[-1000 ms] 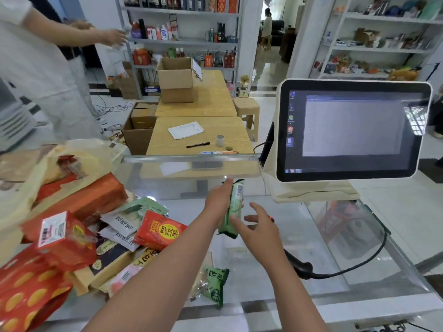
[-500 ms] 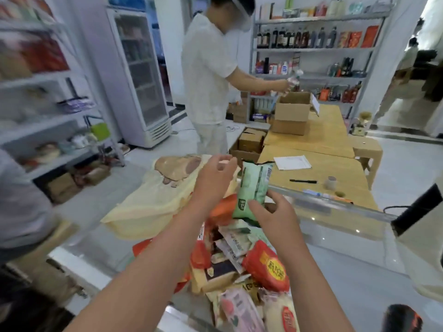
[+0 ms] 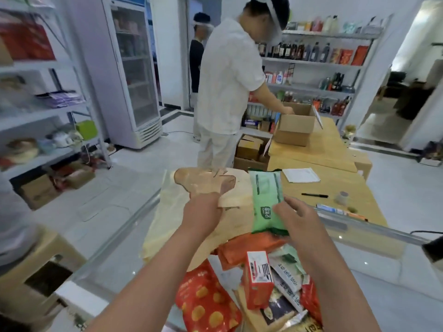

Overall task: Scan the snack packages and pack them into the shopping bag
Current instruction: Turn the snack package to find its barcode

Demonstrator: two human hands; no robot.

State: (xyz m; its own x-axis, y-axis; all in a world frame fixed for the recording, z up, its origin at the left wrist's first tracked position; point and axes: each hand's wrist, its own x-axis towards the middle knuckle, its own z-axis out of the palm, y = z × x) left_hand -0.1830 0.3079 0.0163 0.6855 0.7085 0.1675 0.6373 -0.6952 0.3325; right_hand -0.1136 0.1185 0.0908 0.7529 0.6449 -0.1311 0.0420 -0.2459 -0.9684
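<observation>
A cream cloth shopping bag (image 3: 172, 219) lies on the glass counter. My left hand (image 3: 203, 210) grips its upper edge near the opening. My right hand (image 3: 297, 219) holds a light green snack package (image 3: 266, 200) by its lower end, upright, just right of the bag's opening. A pile of snack packages sits below: an orange pack (image 3: 249, 248), a red box with a barcode (image 3: 257, 281), a red bag with yellow dots (image 3: 206, 305) and several white and green packs (image 3: 287, 271).
The glass counter (image 3: 359, 255) runs to the right, its metal rim behind my right hand. Beyond stand wooden tables (image 3: 335, 185) with a paper, a pen and a cardboard box (image 3: 294, 128). A person in white (image 3: 227, 92) stands by that box. Shelves and a fridge line the walls.
My head has turned left from the monitor and scanner toward the bag. The green package passed from my left hand to my right, and my left hand took hold of the bag's edge.
</observation>
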